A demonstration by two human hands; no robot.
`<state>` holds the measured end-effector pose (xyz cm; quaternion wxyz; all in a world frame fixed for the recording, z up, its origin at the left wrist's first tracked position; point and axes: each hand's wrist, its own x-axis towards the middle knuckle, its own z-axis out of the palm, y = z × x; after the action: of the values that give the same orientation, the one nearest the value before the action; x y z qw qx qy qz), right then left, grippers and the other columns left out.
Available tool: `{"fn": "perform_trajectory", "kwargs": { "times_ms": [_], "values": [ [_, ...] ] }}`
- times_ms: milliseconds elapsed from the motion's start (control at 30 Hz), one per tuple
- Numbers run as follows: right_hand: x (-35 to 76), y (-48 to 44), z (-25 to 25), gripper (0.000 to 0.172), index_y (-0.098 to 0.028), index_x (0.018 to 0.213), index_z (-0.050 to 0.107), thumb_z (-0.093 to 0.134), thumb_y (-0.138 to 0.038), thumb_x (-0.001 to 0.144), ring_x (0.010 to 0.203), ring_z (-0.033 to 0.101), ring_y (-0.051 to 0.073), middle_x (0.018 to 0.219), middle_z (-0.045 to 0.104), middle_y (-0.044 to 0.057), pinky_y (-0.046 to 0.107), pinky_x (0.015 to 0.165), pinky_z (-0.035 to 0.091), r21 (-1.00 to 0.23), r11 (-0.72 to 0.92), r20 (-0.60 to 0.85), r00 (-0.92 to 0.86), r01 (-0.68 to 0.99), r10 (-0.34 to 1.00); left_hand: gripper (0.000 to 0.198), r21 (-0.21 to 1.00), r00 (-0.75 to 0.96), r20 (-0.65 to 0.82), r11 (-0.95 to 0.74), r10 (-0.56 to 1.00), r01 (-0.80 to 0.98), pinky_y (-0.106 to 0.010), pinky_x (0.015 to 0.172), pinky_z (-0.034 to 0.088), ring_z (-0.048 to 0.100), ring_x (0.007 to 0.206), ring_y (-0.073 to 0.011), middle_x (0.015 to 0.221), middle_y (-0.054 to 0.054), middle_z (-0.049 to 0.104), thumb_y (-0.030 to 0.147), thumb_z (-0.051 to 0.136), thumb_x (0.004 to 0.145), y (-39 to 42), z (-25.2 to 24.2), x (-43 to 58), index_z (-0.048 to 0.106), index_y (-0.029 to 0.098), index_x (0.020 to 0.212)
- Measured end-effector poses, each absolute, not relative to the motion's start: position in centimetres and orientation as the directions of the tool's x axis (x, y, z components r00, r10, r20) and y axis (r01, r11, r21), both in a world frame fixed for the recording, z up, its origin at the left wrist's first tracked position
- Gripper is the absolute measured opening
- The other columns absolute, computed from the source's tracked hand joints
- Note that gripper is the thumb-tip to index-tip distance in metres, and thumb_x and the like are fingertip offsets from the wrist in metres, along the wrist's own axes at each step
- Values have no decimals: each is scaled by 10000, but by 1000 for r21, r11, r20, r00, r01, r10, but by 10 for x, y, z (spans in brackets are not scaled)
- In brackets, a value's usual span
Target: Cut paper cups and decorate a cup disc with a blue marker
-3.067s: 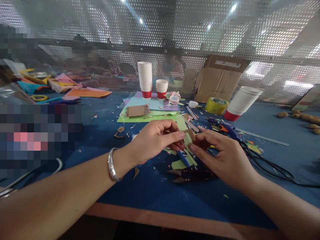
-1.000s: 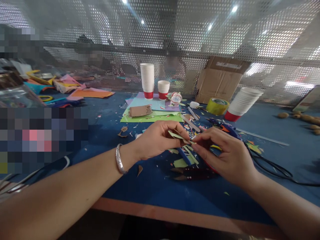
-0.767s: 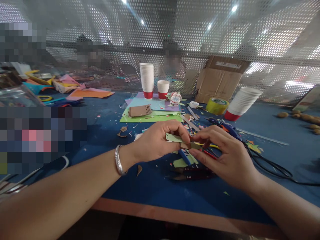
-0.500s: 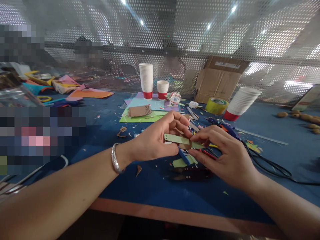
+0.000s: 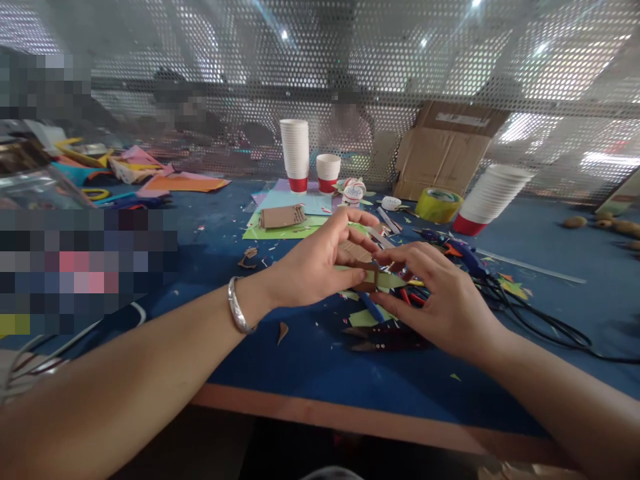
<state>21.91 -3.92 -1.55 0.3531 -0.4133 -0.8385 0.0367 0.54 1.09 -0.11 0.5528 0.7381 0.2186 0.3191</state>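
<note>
My left hand [image 5: 313,263] and my right hand [image 5: 440,297] meet above the blue table [image 5: 300,363]. Together they pinch a small brown cardboard piece [image 5: 357,257] with a light green paper strip [image 5: 387,280] against it. The left fingers curl over the cardboard's top and the thumb presses from below. Fingertips of the right hand grip the strip's right end. A silver bangle [image 5: 237,313] is on my left wrist. Dark scissors [image 5: 383,337] lie on the table just below the hands.
Paper scraps litter the table around the hands. Behind them lie green and blue sheets [image 5: 280,227] with a brown cardboard comb shape [image 5: 283,215], red-and-white paper cups [image 5: 295,155], yellow tape [image 5: 439,204], a tipped cup stack [image 5: 490,197], a cardboard box [image 5: 447,150] and black cables [image 5: 540,323]. A perforated screen stands behind.
The hands rose slightly and turned the piece: the green strip, held flat and in full view half a second ago, is now mostly behind the brown cardboard. The view tilted slightly down.
</note>
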Motion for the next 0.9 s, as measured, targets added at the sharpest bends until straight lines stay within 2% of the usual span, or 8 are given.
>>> {"fn": "perform_trajectory", "kwargs": {
  "times_ms": [200,333,400,467,567,733,800,900],
  "values": [
    [217,-38,-16,296,-191,1140,645,710,-227,853,1021,635,249,1076,681,86,406,883,519,-319,677,589,-421,663,690,561,948,666,235,-317,708,3,-358,883,568,680,1043,-207,1203,-93,569,152,691,860,12,-1,5,377,244,1316],
    [222,-35,-15,282,-219,1121,677,727,-295,854,956,636,239,1011,683,63,390,838,513,-363,585,585,-312,725,749,499,886,619,192,-406,762,225,-372,891,519,620,1086,-231,1206,-122,598,401,714,852,24,5,-12,486,183,1239],
    [226,-33,-15,283,-236,1115,691,731,-341,855,910,630,233,991,679,56,383,799,511,-393,536,570,-260,747,780,600,769,660,99,-479,744,424,-379,861,492,606,1061,-257,1169,-116,618,509,776,754,30,6,-20,543,177,1196],
    [228,-32,-14,287,-246,1112,698,731,-366,853,880,625,230,976,673,51,377,767,509,-413,505,552,-233,758,801,689,592,646,86,-561,758,579,-412,867,455,571,1056,-294,1150,-109,628,576,813,653,35,4,-23,573,180,1164],
    [231,-31,-14,289,-246,1109,704,730,-377,851,866,626,228,962,669,49,370,744,508,-426,483,535,-218,765,816,678,399,663,63,-628,746,668,-438,882,409,530,1025,-319,1059,-94,645,634,790,628,38,-2,-20,603,177,1092],
    [230,-32,-13,314,-255,1141,700,722,-387,857,892,633,227,995,670,46,362,752,507,-429,484,521,-229,763,822,465,353,695,88,-674,714,648,-442,900,400,527,978,-297,946,-50,631,494,768,700,33,-10,-11,577,192,996],
    [230,-33,-13,319,-253,1144,699,724,-387,856,903,633,225,992,669,45,359,763,508,-422,487,524,-233,765,819,421,308,694,193,-714,694,629,-446,895,421,512,1009,-304,1001,-60,606,388,756,718,27,-8,-9,558,196,1036],
    [231,-34,-12,296,-244,1119,700,735,-366,852,883,634,206,979,673,40,341,761,517,-414,491,558,-212,766,802,410,195,707,410,-813,576,549,-426,960,437,501,1119,-286,1178,-106,515,146,637,793,18,0,-8,505,178,1180]
  ]
}}
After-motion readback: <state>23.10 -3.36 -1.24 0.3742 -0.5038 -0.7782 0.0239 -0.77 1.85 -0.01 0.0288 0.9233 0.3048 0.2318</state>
